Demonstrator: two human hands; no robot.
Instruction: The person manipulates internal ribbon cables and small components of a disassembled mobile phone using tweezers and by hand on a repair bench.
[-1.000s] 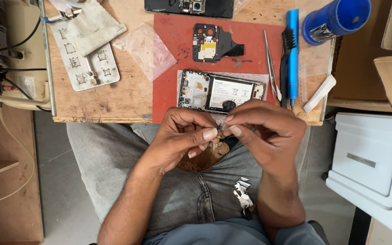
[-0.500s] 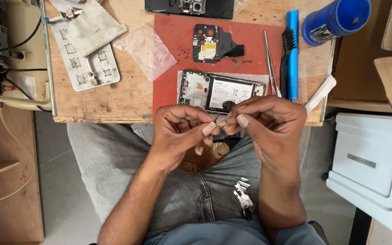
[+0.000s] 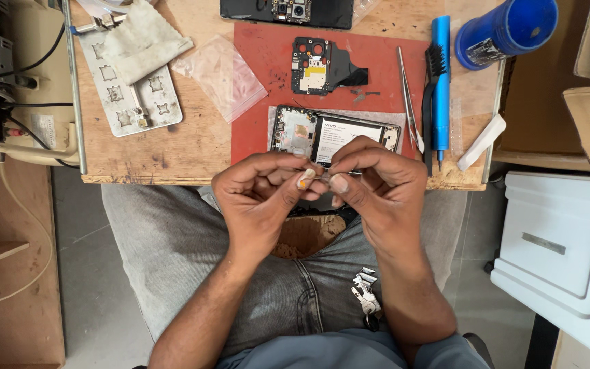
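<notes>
Worn wooden workbench (image 3: 172, 147), grey floor (image 3: 80, 273), white cabinet (image 3: 561, 253) right.

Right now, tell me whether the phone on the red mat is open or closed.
Open: the phone lies with its back cover off, battery and boards exposed, on the red mat.

The wooden surface (image 3: 172, 147) carried a red mat (image 3: 261, 82) across its middle. To the left of the mat lay a clear plastic bag (image 3: 220, 75), a grey metal plate (image 3: 138, 96) with cut-outs, and a crumpled cloth (image 3: 141, 41) overlapping that plate. At the right edge of the surface rested a white plastic stick (image 3: 481, 142), and a blue cylinder (image 3: 507, 31) lay at the far right corner.
</notes>
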